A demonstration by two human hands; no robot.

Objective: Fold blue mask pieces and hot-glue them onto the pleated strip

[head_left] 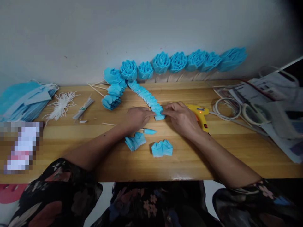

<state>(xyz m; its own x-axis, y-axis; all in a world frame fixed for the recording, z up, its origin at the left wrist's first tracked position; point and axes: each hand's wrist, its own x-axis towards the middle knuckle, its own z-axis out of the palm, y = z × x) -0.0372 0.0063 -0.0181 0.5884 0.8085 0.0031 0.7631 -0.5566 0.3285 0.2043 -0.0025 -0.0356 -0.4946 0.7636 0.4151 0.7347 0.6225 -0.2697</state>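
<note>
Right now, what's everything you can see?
Flowers: at least nine, blue, table's back
Folded strip: one, blue, centre
Loose folded pieces: two, blue, centre front
Blue-tipped stick: one, pale, centre
Glue gun: one, yellow, centre right
Masks: a stack, blue, far left
Strings: a pile, white, left
Tied bundle: one, whitish, left
Rings: two, whitish, right
Papers: several, whitish, far right
Unclear thing: one, red, bottom left
Table: one, brown, underneath
Wall: one, grey, behind
Sleeves: two, dark floral, bottom
Left hand, right hand: one each, bare, strip's near end
</note>
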